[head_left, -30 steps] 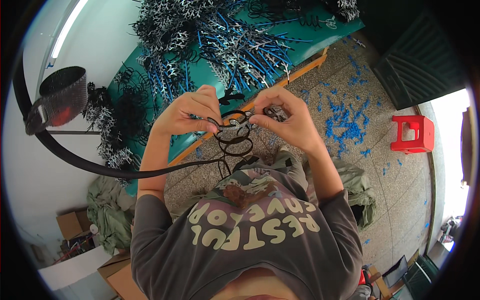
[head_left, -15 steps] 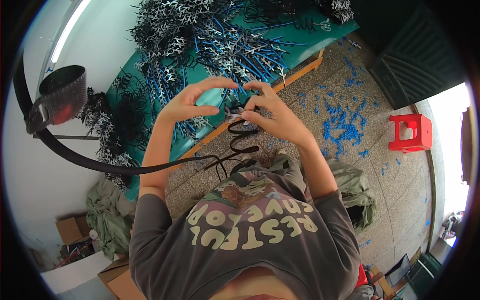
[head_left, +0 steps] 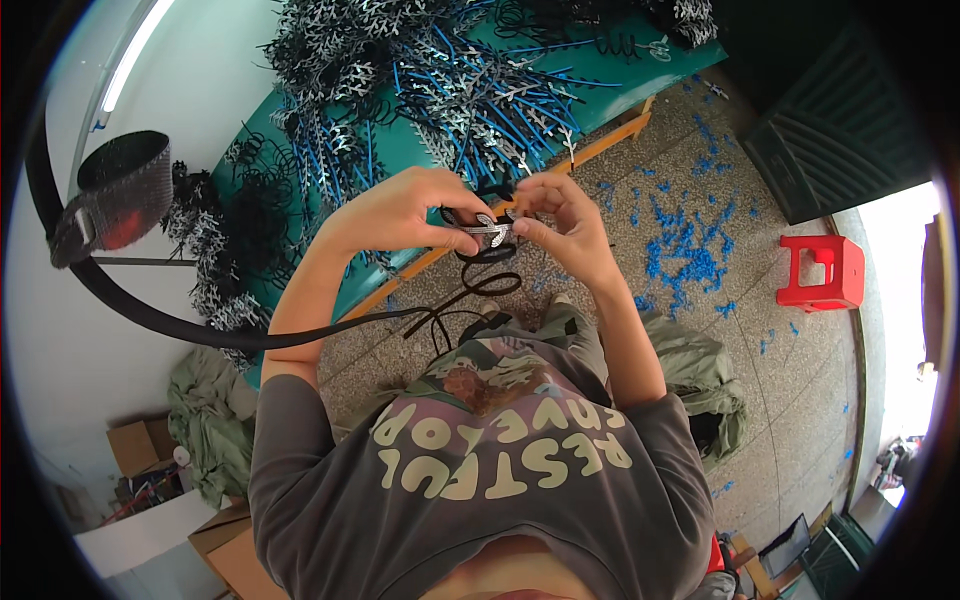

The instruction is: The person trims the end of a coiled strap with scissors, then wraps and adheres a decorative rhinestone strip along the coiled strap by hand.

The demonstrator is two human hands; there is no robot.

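At the left, a black flexible tube [head_left: 250, 341] sweeps inward, and the dark coil [head_left: 500, 293] dangles close to its thin end; as the two seem to cross, a pull could snag the coil. Further right, the silver-and-black leafy strip [head_left: 490, 232] is held up by the near edge of the desk [head_left: 650, 80], so a loosened pinch would probably drop it to the floor [head_left: 790, 390]. The left hand [head_left: 400, 212] has thumb and fingers nearly together, pinching that strip (a short leafy stretch pokes out). The right hand [head_left: 572, 235] rests its thumb near the strip's right end, fingers curled and slightly apart; whether they grip anything, I cannot tell.
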